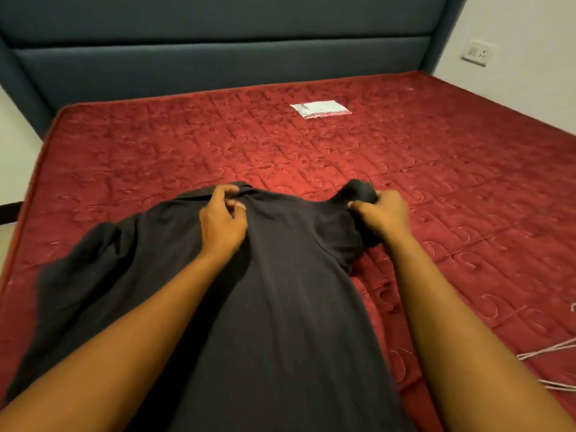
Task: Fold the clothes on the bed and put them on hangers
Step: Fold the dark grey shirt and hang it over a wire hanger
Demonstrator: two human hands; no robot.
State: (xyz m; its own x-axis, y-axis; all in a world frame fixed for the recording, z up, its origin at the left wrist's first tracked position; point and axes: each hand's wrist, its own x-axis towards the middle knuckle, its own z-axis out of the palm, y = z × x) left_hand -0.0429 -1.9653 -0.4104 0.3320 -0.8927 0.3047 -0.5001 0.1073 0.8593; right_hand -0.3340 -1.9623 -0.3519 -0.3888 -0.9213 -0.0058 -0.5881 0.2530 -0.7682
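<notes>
Dark shirt [280, 291] on red mattress [436, 166] — arms outstretched, left hand [223, 226] and right hand [385, 213] in curled grips on its top edge.

A flat white packet [321, 110], perhaps a plastic mailing pouch, lies near the dark blue padded headboard [218, 57]. A white wall socket [476, 53] sits on the pale wall [530, 35] to the right of the headboard.

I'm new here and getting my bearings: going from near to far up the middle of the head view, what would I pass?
First the dark grey shirt, then the white packet, then the blue-grey headboard.
</notes>
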